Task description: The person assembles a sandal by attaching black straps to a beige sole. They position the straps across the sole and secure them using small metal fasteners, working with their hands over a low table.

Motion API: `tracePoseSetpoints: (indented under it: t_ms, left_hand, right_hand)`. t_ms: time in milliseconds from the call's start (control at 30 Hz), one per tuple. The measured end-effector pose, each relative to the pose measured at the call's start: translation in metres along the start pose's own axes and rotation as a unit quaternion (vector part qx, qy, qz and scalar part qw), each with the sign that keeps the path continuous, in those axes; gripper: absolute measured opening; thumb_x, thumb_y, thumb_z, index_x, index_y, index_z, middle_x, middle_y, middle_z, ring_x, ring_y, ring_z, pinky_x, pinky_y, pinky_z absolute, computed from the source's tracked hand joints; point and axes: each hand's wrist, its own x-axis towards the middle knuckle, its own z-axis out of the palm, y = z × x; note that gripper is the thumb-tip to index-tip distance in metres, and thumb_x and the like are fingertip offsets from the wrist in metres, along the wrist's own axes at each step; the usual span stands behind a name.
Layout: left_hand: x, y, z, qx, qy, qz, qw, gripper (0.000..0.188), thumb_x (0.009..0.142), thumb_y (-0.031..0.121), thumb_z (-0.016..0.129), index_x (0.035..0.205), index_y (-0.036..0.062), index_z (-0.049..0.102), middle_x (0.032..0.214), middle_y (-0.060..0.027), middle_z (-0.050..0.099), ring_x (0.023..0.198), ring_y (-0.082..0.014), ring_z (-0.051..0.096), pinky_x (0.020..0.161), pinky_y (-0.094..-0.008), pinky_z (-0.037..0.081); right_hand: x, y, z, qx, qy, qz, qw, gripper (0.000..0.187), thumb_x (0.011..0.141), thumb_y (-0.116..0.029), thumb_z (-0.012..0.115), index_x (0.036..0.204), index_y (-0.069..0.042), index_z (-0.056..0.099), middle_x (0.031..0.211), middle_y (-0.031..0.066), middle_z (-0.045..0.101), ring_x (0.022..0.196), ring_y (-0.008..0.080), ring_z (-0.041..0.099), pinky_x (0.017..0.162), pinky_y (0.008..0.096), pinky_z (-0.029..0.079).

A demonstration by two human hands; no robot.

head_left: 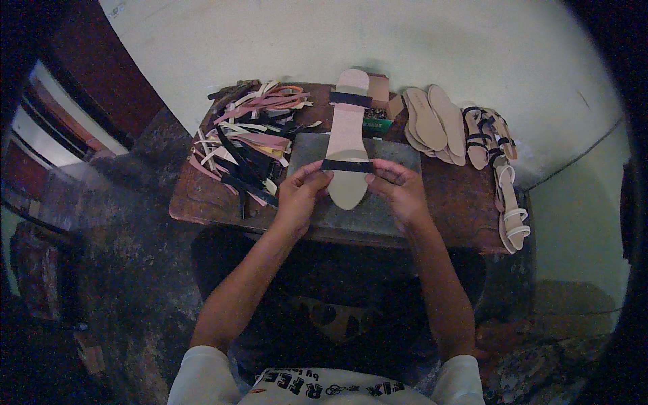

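A long sandal sole (347,131), pink along most of its length and pale beige at its near end, is held over the table in front of me. One black strap (349,167) crosses it near that pale end, and another black strap (350,100) crosses it farther off. My left hand (302,196) pinches the left edge of the sole at the nearer strap's end. On the opposite edge, my right hand (400,194) grips the sole and the strap's other end between thumb and fingers. The undersides of sole and straps are hidden.
A grey slab (395,152) lies on the brown wooden table (459,216). Left of it is a heap of mixed strap strips (253,145). Beige soles (428,121) and finished sandals (511,209) line the right side. An open box (378,115) stands against the back wall (324,37).
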Motion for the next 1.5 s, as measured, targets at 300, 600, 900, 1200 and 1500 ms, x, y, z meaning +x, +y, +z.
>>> tracePoseSetpoints:
  t_ms: [300,600,900,1200,1500]
  left_hand:
    - [-0.001,-0.002,0.001,0.027,-0.030,0.039,0.998,0.043,0.086,0.004,0.070,0.126,-0.0030,0.056,0.104,-0.0084,0.069,0.092,-0.0142,0.064,0.084,-0.0264,0.050]
    - [-0.008,0.003,0.009,0.055,-0.007,0.112,0.992,0.036,0.085,0.003,0.071,0.120,-0.0007,0.062,0.095,-0.0055,0.069,0.085,-0.0111,0.063,0.079,-0.0254,0.049]
    - [-0.005,0.002,0.004,0.057,0.016,0.033,0.998,0.044,0.084,0.008,0.074,0.124,-0.0036,0.060,0.103,-0.0077,0.069,0.089,-0.0131,0.062,0.080,-0.0255,0.049]
    - [-0.003,-0.001,0.003,0.024,0.006,-0.009,1.000,0.046,0.085,0.007,0.072,0.126,-0.0076,0.057,0.112,-0.0114,0.067,0.100,-0.0182,0.064,0.086,-0.0290,0.051]
    - [0.001,0.005,0.004,-0.036,0.006,-0.015,0.999,0.045,0.086,0.011,0.072,0.126,-0.0006,0.057,0.108,-0.0078,0.067,0.095,-0.0149,0.064,0.083,-0.0284,0.051]
  right_hand:
    - [0.005,0.008,-0.009,-0.052,-0.006,-0.053,0.997,0.041,0.079,0.006,0.068,0.119,0.002,0.064,0.113,0.0123,0.069,0.105,0.0225,0.065,0.091,0.0340,0.052]
    - [0.008,0.017,-0.007,-0.070,0.035,-0.121,0.990,0.033,0.080,0.004,0.070,0.113,0.000,0.066,0.108,0.0093,0.070,0.101,0.0190,0.066,0.092,0.0347,0.052]
    - [0.003,0.022,0.000,-0.140,0.091,-0.160,0.973,0.020,0.081,0.000,0.073,0.101,0.002,0.070,0.094,0.0089,0.072,0.090,0.0155,0.067,0.083,0.0302,0.053]
    - [-0.003,0.014,0.004,-0.195,0.095,-0.186,0.958,0.018,0.080,-0.001,0.071,0.098,0.002,0.073,0.099,0.0133,0.073,0.089,0.0171,0.069,0.084,0.0304,0.053]
    - [0.003,0.013,0.002,-0.057,0.045,-0.073,0.995,0.026,0.083,-0.004,0.072,0.108,0.003,0.067,0.094,0.0126,0.071,0.082,0.0176,0.068,0.074,0.0312,0.056]
